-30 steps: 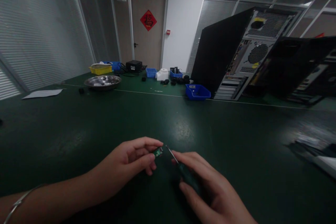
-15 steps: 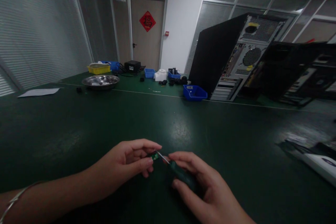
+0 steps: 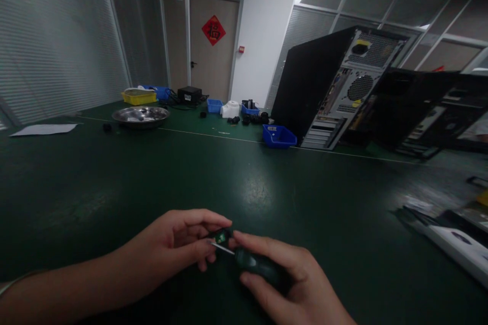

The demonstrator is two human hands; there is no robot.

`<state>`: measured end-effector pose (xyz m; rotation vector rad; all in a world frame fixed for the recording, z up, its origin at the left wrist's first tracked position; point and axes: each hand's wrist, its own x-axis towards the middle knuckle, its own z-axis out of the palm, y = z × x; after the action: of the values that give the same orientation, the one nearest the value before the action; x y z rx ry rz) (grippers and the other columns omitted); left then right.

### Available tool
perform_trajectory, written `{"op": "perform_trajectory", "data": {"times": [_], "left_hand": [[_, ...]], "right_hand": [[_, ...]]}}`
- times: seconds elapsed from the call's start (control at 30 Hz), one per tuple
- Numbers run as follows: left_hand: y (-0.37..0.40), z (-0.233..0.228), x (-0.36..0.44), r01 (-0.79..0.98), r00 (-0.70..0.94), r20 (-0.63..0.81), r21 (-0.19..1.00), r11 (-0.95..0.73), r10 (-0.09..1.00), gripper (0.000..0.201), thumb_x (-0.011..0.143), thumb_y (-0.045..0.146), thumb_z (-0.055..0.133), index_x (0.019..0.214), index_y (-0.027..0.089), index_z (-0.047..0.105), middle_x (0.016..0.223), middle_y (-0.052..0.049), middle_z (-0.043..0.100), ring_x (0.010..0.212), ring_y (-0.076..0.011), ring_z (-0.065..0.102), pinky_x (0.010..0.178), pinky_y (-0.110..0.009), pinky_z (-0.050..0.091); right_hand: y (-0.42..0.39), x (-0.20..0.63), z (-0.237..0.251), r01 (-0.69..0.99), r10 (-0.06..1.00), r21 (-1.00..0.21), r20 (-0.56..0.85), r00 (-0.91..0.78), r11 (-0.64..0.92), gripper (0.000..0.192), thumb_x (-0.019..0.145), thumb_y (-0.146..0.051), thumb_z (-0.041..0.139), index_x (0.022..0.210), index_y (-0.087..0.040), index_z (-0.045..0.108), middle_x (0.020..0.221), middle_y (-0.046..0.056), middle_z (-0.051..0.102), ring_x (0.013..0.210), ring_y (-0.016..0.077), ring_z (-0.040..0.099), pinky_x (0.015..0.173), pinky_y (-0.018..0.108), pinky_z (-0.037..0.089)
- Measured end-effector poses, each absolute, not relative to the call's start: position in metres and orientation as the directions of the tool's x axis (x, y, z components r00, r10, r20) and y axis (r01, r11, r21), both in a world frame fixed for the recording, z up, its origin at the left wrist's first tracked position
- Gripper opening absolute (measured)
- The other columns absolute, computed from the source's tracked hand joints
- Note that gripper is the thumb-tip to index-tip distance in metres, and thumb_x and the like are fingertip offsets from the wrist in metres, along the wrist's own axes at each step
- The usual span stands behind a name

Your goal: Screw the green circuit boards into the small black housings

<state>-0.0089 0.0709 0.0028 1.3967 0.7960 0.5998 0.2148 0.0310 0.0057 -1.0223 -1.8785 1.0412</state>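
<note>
Fingers of the left hand (image 3: pixel 179 249) are pinching a small green part (image 3: pixel 221 236) low in the middle of the frame, just above the green surface (image 3: pixel 267 188). Right hand (image 3: pixel 290 284) is grasping a dark screwdriver (image 3: pixel 253 264), its thin tip touching the part.

Counting what's on the bench: two hands, left (image 3: pixel 173 249) and right (image 3: pixel 290 284), one screwdriver (image 3: pixel 253 264) and one tiny green part (image 3: pixel 221 236). Further back there's one steel dish (image 3: pixel 140 116), one yellow bin (image 3: pixel 139 96), roughly four blue bins, e.g. (image 3: pixel 279 136), and two open PC towers (image 3: pixel 335 89) (image 3: pixel 419 109).
</note>
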Motion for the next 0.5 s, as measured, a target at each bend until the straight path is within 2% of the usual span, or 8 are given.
{"op": "perform_trajectory", "data": {"times": [0.2, 0.5], "left_hand": [[0.0704, 0.0063, -0.0081, 0.096, 0.61, -0.158, 0.987, 0.126, 0.776, 0.036, 0.082, 0.031, 0.063, 0.115, 0.018, 0.06, 0.091, -0.005, 0.065, 0.072, -0.0142, 0.059, 0.068, -0.026, 0.048], [0.0693, 0.0037, -0.0089, 0.068, 0.623, -0.151, 0.988, 0.139, 0.767, 0.036, 0.081, 0.032, 0.064, 0.115, 0.018, 0.06, 0.09, -0.005, 0.065, 0.072, -0.0142, 0.059, 0.067, -0.026, 0.048]], "right_hand": [[0.0281, 0.2122, 0.0096, 0.252, 0.909, -0.935, 0.136, -0.394, 0.25, 0.039, 0.077, -0.008, 0.064, 0.114, -0.02, 0.062, 0.111, 0.007, 0.07, 0.103, 0.0206, 0.065, 0.086, 0.028, 0.053], [0.0257, 0.2143, 0.0074, 0.324, 0.914, -0.903, 0.15, -0.378, 0.282, 0.039, 0.075, -0.007, 0.065, 0.111, -0.02, 0.064, 0.106, 0.005, 0.071, 0.099, 0.0203, 0.066, 0.086, 0.028, 0.052]]}}
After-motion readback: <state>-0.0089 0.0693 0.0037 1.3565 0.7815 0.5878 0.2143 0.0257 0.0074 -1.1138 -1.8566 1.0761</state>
